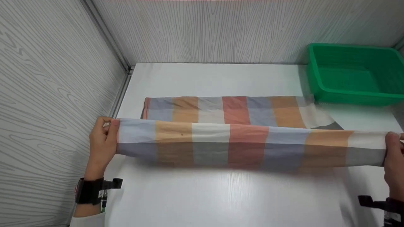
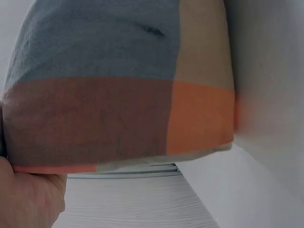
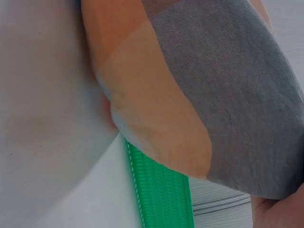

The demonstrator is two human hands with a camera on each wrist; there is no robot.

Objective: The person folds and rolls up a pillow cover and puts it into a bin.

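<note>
Head view: a checked cloth [image 1: 249, 142] is held stretched between the two hands above a white bench [image 1: 221, 195]. Its near edge is gripped at one end by the left hand [image 1: 102, 143], whose fingers are curled round the corner, and at the other end by the right hand [image 1: 393, 157], likewise closed on the fabric. From the hands the cloth runs away to the far side, where its other part lies flat on the bench. Beyond the right hand, at the far corner, a green basket [image 1: 350, 94] is set, with the cloth's far end lying just beside its near wall.

From the left wrist, the cloth [image 2: 118, 85] is seen close up, filling most of the frame, with part of the left hand [image 2: 28, 197] below it. From the right wrist, the cloth [image 3: 199, 90] is seen hanging in front of the basket [image 3: 161, 190]; only a sliver of the right hand [image 3: 280, 213] is shown at the lower corner.
</note>
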